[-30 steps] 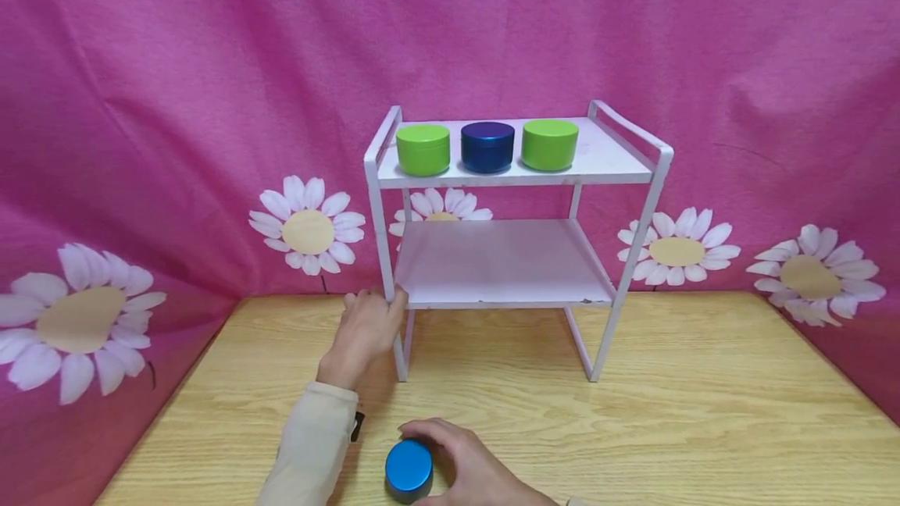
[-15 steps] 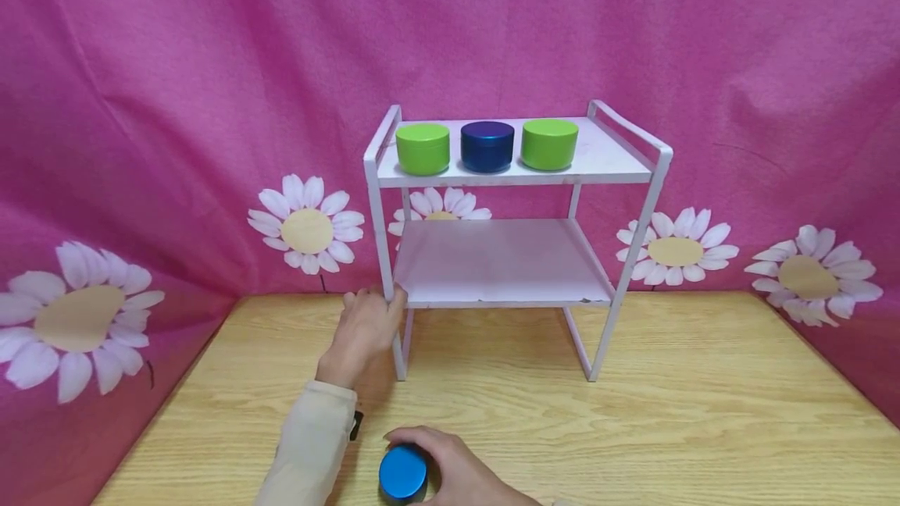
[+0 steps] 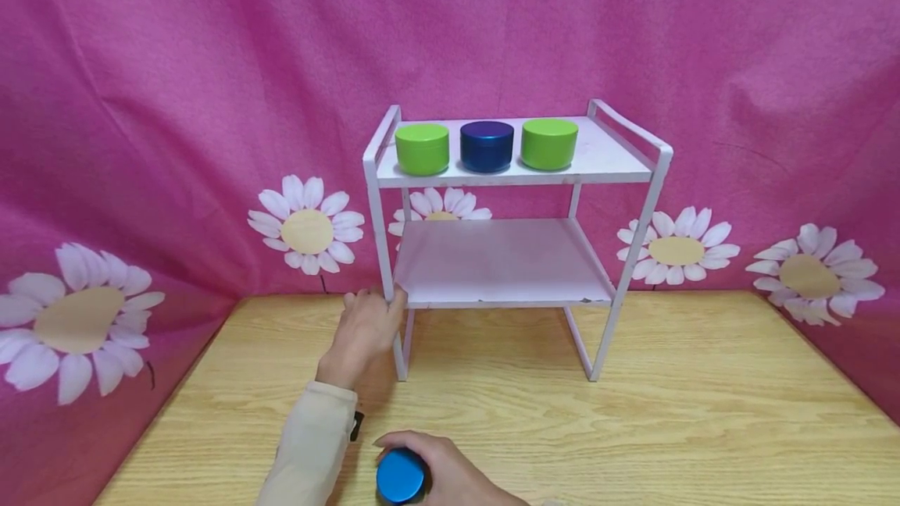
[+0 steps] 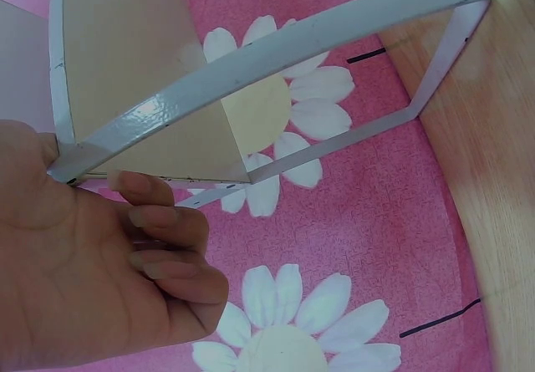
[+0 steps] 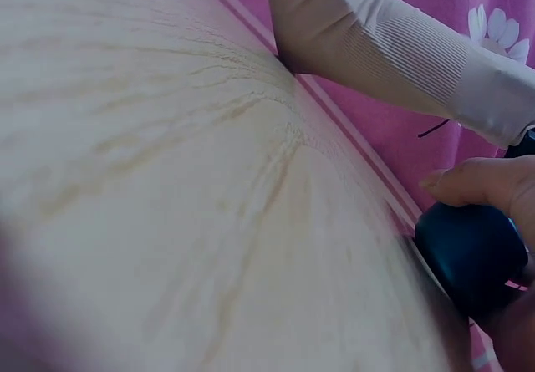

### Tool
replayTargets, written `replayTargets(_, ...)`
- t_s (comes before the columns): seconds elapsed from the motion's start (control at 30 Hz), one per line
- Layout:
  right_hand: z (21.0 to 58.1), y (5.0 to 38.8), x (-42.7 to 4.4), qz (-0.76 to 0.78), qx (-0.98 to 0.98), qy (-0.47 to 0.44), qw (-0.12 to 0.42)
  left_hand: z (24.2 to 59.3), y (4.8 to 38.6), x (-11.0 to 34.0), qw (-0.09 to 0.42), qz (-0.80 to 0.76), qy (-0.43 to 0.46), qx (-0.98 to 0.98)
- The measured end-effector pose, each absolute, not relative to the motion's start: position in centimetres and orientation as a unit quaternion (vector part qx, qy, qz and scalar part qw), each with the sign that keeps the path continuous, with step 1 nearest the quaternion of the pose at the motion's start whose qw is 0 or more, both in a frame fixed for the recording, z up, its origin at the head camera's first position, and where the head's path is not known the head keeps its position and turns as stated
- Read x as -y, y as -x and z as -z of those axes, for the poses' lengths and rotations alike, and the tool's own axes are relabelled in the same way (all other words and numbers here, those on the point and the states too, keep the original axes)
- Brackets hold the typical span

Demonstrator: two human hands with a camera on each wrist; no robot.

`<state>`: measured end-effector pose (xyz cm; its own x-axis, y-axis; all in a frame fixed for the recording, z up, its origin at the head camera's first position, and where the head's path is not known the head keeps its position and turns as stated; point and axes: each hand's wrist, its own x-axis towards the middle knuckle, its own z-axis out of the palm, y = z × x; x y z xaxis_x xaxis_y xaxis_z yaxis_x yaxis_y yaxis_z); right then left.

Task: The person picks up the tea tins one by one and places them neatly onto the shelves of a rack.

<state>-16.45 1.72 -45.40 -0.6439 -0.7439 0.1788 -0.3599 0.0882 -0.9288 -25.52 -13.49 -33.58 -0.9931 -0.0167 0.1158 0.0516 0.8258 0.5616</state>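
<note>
My left hand (image 3: 362,330) grips the left front leg of a white two-tier shelf rack (image 3: 513,178), just at the lower shelf. In the left wrist view its fingers (image 4: 180,276) are curled beside the metal frame. A small round blue tin (image 3: 400,476) with a flat lid is at the table's near side, its bottom partly cut off by the head view's edge. My right hand (image 3: 457,471) curves round the tin from the right, thumb and fingers about its side. The right wrist view shows the tin (image 5: 470,251) dark, within the hand's grasp.
On the top shelf stand a green tin (image 3: 423,151), a dark blue tin (image 3: 487,147) and another green tin (image 3: 549,144) in a row. A pink curtain (image 3: 211,100) with daisies hangs behind the wooden table (image 3: 668,412).
My right hand and the blue tin have shifted slightly left and nearer to me. The left hand stays on the rack's leg, and the rack has not visibly moved.
</note>
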Motion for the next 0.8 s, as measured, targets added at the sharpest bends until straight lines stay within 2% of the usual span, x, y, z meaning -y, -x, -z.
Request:
replayTargets(0.33, 45.83, 16.86, -1.23, 0.528, -0.722, 0.428, 0.127, 33.42, 25.49, 13.43, 0.058, 0.295, 0.006, 0.954)
replayTargets(0.8, 45.62, 16.64, -1.36, 0.552, -0.715, 0.4, 0.155, 33.45, 25.46, 13.45, 0.062, 0.287, 0.012, 0.956)
